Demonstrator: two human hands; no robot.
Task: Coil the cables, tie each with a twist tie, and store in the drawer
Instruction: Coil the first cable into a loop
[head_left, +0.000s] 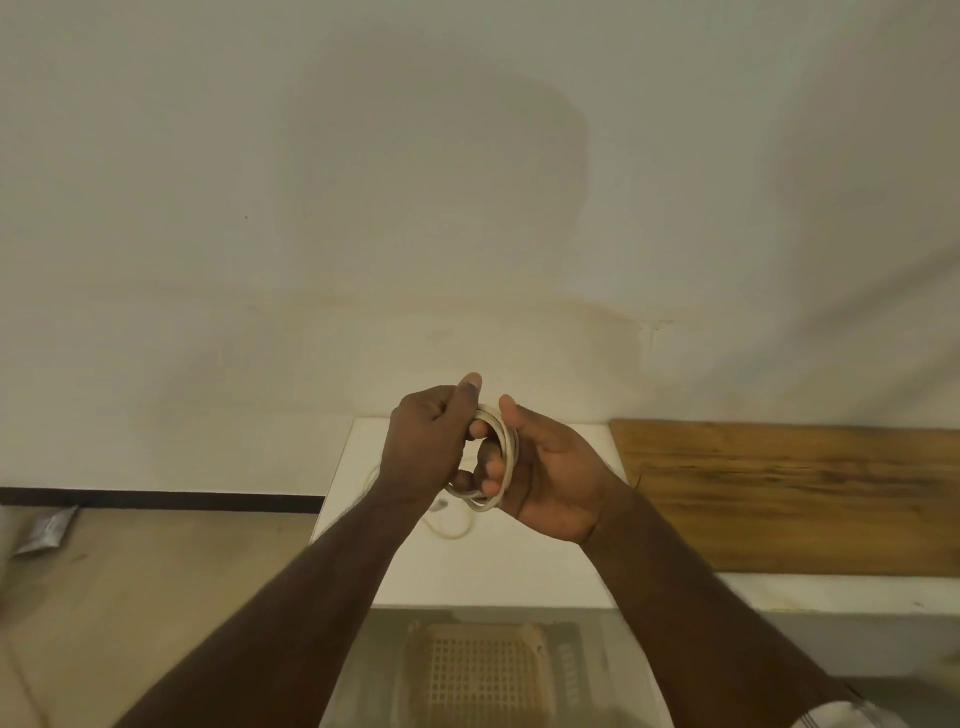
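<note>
The white cable (501, 457) is held in the air above the white cabinet top (545, 561), between both hands. The right hand (545, 478) carries the coil: several loops lie stacked across its palm and fingers, and those fingers curl through the loops to keep them together. The left hand (431, 441) grips the near side of the coil with fingers clenched and thumb raised over the top strands. A loose tail (452, 525) hangs from the coil down to the cabinet top, ending in a small plug just below the left hand.

Handling judgement: the cable appears light and thin, flexible but springy enough to unwind if released. Its sheath looks smooth, so loops may slide against each other. Hold it across the full bundle, pinching all strands at one point, not by a single loop. Leave the plug end free of strain.

No twist tie can be identified. Below the cabinet top, a pale basket (478, 675) with a grid base lies in what appears to be the open drawer (374, 670).
</note>
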